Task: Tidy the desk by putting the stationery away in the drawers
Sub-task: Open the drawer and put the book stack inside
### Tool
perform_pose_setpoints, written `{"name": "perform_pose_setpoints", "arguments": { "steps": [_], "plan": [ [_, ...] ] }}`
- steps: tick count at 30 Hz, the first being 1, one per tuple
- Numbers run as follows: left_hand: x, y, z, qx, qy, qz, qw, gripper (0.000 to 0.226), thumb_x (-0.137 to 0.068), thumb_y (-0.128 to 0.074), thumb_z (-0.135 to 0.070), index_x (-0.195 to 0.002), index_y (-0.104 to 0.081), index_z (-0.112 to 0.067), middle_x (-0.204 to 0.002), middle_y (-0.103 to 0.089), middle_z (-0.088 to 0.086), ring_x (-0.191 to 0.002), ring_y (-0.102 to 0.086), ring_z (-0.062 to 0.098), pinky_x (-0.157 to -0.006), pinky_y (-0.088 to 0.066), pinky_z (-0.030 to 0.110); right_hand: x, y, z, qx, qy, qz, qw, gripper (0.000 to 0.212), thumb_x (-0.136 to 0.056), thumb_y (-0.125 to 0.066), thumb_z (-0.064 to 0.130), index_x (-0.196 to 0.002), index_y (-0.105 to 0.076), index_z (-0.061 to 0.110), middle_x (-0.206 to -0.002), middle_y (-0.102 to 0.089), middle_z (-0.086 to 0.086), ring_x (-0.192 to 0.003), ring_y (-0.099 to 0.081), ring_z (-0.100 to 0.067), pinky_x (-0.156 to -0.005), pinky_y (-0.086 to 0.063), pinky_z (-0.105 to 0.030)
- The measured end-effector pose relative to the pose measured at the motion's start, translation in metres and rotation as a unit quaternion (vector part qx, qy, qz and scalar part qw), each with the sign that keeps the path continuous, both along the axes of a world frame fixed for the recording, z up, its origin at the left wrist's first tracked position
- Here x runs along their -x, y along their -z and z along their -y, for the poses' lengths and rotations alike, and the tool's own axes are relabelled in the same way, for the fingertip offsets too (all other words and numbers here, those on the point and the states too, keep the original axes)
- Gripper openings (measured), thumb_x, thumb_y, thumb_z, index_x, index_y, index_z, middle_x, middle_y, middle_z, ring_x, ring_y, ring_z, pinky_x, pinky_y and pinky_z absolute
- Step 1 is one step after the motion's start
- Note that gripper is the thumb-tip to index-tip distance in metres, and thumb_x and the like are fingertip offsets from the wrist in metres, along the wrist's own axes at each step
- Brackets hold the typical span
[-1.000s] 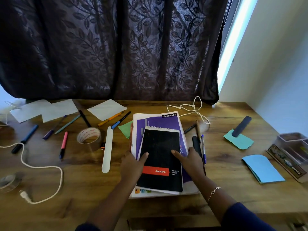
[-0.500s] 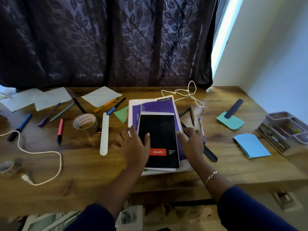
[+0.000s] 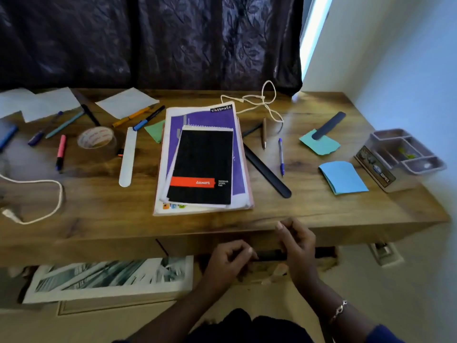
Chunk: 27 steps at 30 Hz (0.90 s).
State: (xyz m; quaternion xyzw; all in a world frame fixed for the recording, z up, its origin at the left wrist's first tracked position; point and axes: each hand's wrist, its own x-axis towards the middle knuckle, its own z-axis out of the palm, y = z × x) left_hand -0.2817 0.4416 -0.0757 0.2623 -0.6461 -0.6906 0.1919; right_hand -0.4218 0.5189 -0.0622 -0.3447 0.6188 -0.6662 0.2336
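Observation:
A stack of notebooks lies mid-desk, with a black spiral pad [image 3: 201, 167] on top of a purple notebook [image 3: 210, 120]. Around it are a blue pen [image 3: 281, 155], a pencil [image 3: 264, 132], a black ruler [image 3: 267, 174], a white ruler [image 3: 127, 157], a tape roll [image 3: 96, 141] and a pink marker [image 3: 61, 152]. Both hands are below the desk's front edge, at the drawer front [image 3: 197, 241]. My left hand [image 3: 230, 262] has curled fingers with nothing in them. My right hand [image 3: 298, 243] covers one end of a dark bar [image 3: 269, 254]; its grip is unclear.
At the right end of the desk are a grey organiser tray [image 3: 405, 154], blue paper [image 3: 342, 178] and teal paper [image 3: 320, 144]. White cables [image 3: 37, 201] and several more pens and paper sheets lie at the left. A framed picture [image 3: 108, 278] leans under the desk.
Both hands have left the notebook stack and dropped below the desk's front edge. The camera has tilted down, showing the floor under the desk. The stack stays on the desk.

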Motion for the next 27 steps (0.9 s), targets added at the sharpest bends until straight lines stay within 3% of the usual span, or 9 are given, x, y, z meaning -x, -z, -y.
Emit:
{"name": "perform_pose_setpoints", "arguments": {
  "steps": [3, 5, 9, 11, 13, 15, 19, 23, 27],
  "plan": [
    [0.003, 0.029, -0.007, -0.120, -0.046, 0.144, 0.981, 0.020, -0.093, -0.052, -0.012, -0.079, -0.066, -0.011, -0.068, -0.063, 0.004, -0.058, -0.056, 0.014, -0.048, -0.046, 0.023, -0.002, 0.021, -0.020, -0.042, 0.052, 0.151, 0.986, 0.027, -0.087, -0.056, 0.011, -0.061, -0.049, 0.007, -0.050, -0.040, 0.002, -0.047, -0.034, -0.010, -0.043, -0.029, -0.021],
    [0.007, 0.046, -0.004, -0.245, -0.128, 0.186, 0.943, 0.015, -0.092, -0.053, -0.010, -0.085, -0.066, -0.007, -0.072, -0.064, 0.008, -0.064, -0.058, 0.018, -0.049, -0.047, 0.026, 0.004, 0.042, -0.025, -0.119, 0.101, 0.251, 0.955, 0.029, -0.090, -0.053, 0.006, -0.062, -0.050, 0.010, -0.053, -0.041, -0.001, -0.049, -0.034, -0.013, -0.044, -0.028, -0.023],
    [0.007, 0.070, 0.016, -0.437, -0.264, 0.145, 0.848, 0.027, -0.092, -0.043, -0.001, -0.068, -0.054, -0.002, -0.046, -0.056, 0.007, -0.058, -0.047, 0.022, -0.052, -0.046, 0.029, 0.018, 0.075, -0.023, -0.274, 0.147, 0.461, 0.831, 0.021, -0.092, -0.044, 0.001, -0.073, -0.053, 0.005, -0.064, -0.046, -0.009, -0.055, -0.042, -0.019, -0.051, -0.036, -0.025],
    [0.005, 0.078, 0.027, -0.443, -0.302, 0.142, 0.832, 0.026, -0.089, -0.040, 0.004, -0.066, -0.049, -0.002, -0.045, -0.054, 0.010, -0.059, -0.046, 0.023, -0.051, -0.048, 0.030, 0.026, 0.090, -0.021, -0.289, 0.159, 0.496, 0.803, 0.023, -0.091, -0.041, -0.004, -0.072, -0.052, 0.003, -0.061, -0.049, -0.011, -0.059, -0.045, -0.021, -0.057, -0.039, -0.026],
    [0.005, 0.082, 0.035, -0.451, -0.327, 0.122, 0.821, 0.027, -0.086, -0.035, 0.009, -0.064, -0.043, -0.005, -0.058, -0.050, 0.013, -0.060, -0.044, 0.024, -0.051, -0.049, 0.030, 0.035, 0.099, -0.016, -0.280, 0.169, 0.510, 0.796, 0.025, -0.089, -0.039, -0.007, -0.071, -0.051, 0.004, -0.051, -0.051, -0.009, -0.058, -0.045, -0.020, -0.052, -0.045, -0.024],
    [0.006, 0.085, 0.039, -0.465, -0.350, 0.092, 0.808, 0.028, -0.085, -0.030, 0.012, -0.066, -0.040, -0.006, -0.070, -0.046, 0.014, -0.065, -0.048, 0.026, -0.065, -0.047, 0.036, 0.044, 0.104, -0.010, -0.247, 0.186, 0.537, 0.785, 0.021, -0.087, -0.039, -0.009, -0.078, -0.052, 0.004, -0.062, -0.054, -0.010, -0.062, -0.048, -0.020, -0.045, -0.050, -0.021],
    [0.009, 0.092, 0.037, -0.479, -0.370, 0.070, 0.793, 0.030, -0.085, -0.024, 0.015, -0.067, -0.038, -0.005, -0.077, -0.048, 0.015, -0.074, -0.054, 0.027, -0.094, -0.044, 0.042, 0.055, 0.106, 0.000, -0.153, 0.202, 0.585, 0.770, 0.027, -0.086, -0.035, -0.011, -0.081, -0.051, 0.009, -0.086, -0.050, -0.012, -0.076, -0.052, -0.027, -0.077, -0.050, -0.033],
    [0.006, 0.095, 0.035, -0.461, -0.354, 0.111, 0.807, 0.028, -0.082, -0.025, 0.015, -0.070, -0.042, -0.004, -0.078, -0.051, 0.012, -0.073, -0.053, 0.022, -0.072, -0.045, 0.038, 0.053, 0.104, 0.001, -0.156, 0.195, 0.585, 0.772, 0.027, -0.086, -0.031, -0.011, -0.070, -0.043, 0.007, -0.075, -0.044, -0.010, -0.068, -0.047, -0.024, -0.050, -0.052, -0.025],
    [-0.001, 0.098, 0.025, -0.459, -0.350, 0.120, 0.808, 0.029, -0.082, -0.025, 0.013, -0.070, -0.044, -0.004, -0.077, -0.052, 0.012, -0.071, -0.051, 0.021, -0.068, -0.045, 0.038, 0.053, 0.113, -0.008, -0.179, 0.193, 0.578, 0.772, 0.022, -0.086, -0.033, -0.010, -0.074, -0.046, 0.004, -0.081, -0.048, -0.013, -0.071, -0.049, -0.026, -0.052, -0.053, -0.026]
  ]
}}
